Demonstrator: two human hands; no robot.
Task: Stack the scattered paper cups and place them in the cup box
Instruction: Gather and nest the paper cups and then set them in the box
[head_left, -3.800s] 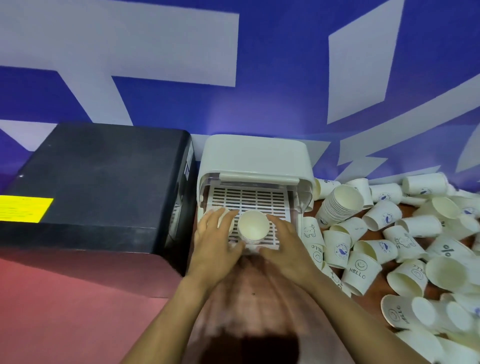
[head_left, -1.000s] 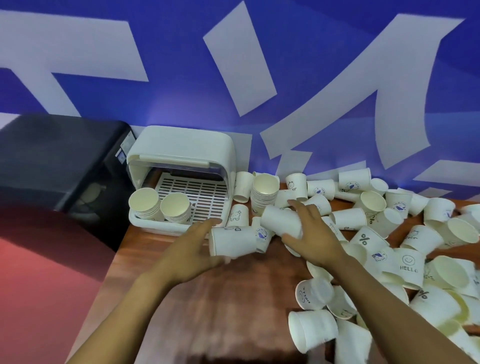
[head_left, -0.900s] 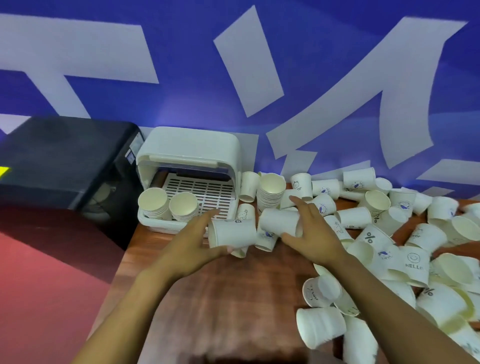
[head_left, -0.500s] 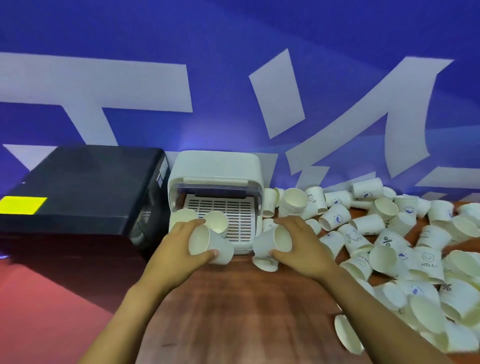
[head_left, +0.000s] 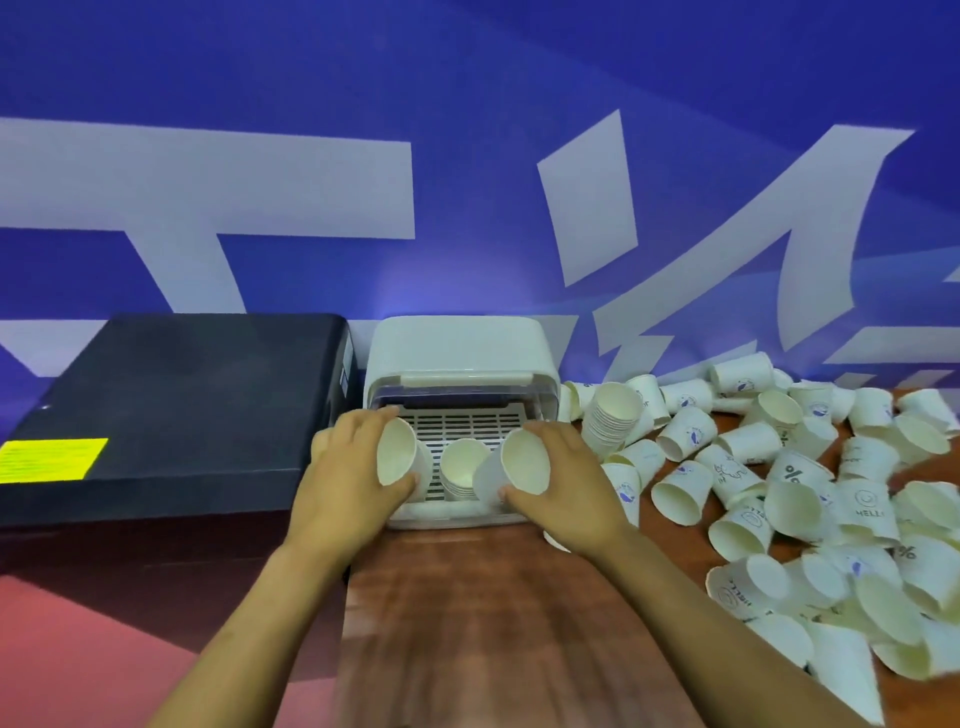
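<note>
Two paper cups were held at the open front of the cup box (head_left: 457, 345), a white plastic case with a slatted tray floor that stood on the wooden table (head_left: 483, 623) against the blue and white wall (head_left: 467, 156). The left hand (head_left: 348, 483) gripped the left cup (head_left: 397, 453) with fingers curled over its top and the thumb beneath, its mouth tilted toward the camera. The right hand (head_left: 563, 483) gripped the right cup (head_left: 519, 465) the same way, mouth also facing the camera. Between the two cups, a short stack of cups (head_left: 464, 470) stood upright on the tray inside the box. Just right of the box, a taller leaning stack (head_left: 610, 422) rested among the scattered cups (head_left: 779, 493), which lay on their sides or tipped over across the right part of the table, some printed with small marks such as "HELLO" and a percent sign. A black box (head_left: 176, 410) with a yellow label (head_left: 52, 460) sat just left of the cup box.
</note>
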